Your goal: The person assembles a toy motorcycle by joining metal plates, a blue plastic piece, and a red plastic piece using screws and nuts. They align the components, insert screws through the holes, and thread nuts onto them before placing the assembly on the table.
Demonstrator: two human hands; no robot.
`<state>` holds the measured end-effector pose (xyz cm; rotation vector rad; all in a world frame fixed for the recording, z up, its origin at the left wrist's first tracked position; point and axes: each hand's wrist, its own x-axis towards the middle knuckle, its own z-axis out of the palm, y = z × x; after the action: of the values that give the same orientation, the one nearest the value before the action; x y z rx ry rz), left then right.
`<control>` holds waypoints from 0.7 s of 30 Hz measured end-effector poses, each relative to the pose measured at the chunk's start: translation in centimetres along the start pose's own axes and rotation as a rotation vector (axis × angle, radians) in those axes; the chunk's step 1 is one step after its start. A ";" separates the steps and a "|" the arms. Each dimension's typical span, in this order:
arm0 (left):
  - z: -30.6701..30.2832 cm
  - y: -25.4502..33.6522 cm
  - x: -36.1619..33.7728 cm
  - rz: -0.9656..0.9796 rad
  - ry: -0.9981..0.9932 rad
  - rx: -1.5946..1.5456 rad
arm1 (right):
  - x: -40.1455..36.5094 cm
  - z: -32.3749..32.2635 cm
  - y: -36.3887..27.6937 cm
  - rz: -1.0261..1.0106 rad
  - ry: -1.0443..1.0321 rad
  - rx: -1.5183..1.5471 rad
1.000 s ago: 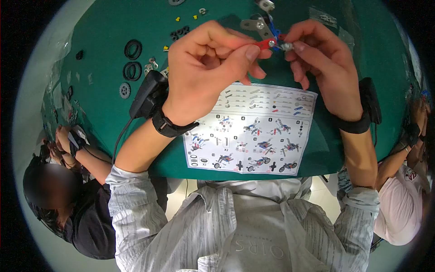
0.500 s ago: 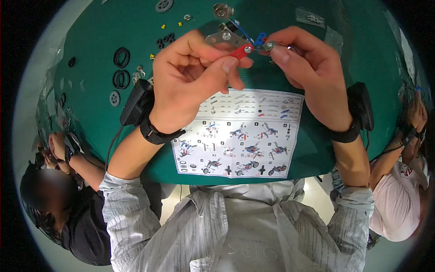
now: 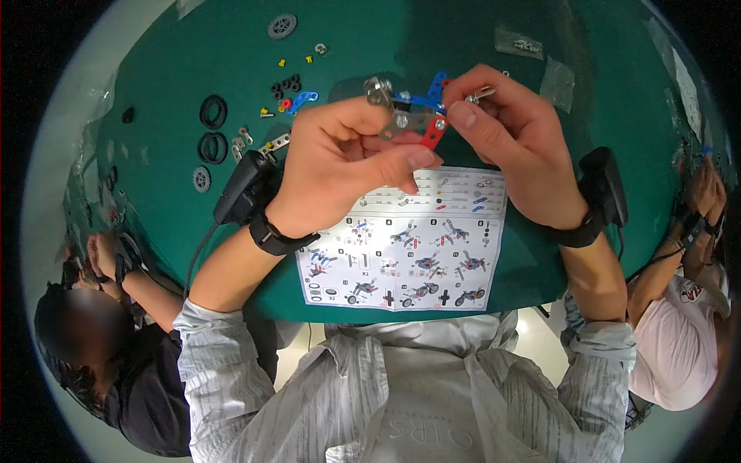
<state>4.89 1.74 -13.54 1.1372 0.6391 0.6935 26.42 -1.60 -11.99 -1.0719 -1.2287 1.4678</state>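
Note:
My left hand is closed on a partly built toy model. The model has a translucent grey plate with screws, a red strip, blue strips and a silver bracket at its left end. My right hand pinches at the model's right side, with thumb and forefinger together. A small silver metal piece shows between those fingers; its exact kind is partly hidden. Below both hands lies a printed instruction sheet.
To the left lie black tyres, grey gear wheels, small black rings, a blue strip and a perforated metal strip. Plastic bags lie at the back right. Other people sit at both sides.
Both hands have come lower in the view with the model, which has turned so the red strip points down. The blue strip on the table has come into sight.

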 end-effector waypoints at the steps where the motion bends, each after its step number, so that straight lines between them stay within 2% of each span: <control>1: 0.0 0.2 0.1 -0.002 -0.008 0.000 | 0.0 -0.1 -0.1 0.011 -0.002 -0.030; 2: -0.3 0.4 0.1 -0.067 -0.014 -0.075 | -0.1 -0.2 -0.3 0.020 -0.005 -0.060; 5: -0.7 -0.2 0.1 -0.040 -0.049 -0.176 | 0.0 -0.2 0.1 -0.035 0.005 -0.101; 18: -0.2 1.0 0.0 -0.042 -0.131 0.020 | -0.1 -0.3 0.1 -0.040 -0.053 -0.115; 21: -0.8 0.5 0.0 -0.100 -0.164 -0.103 | -0.1 -0.4 0.2 -0.071 -0.051 -0.107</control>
<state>4.15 2.31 -13.34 1.0475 0.5121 0.5354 26.79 -1.65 -12.18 -1.0555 -1.3808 1.3961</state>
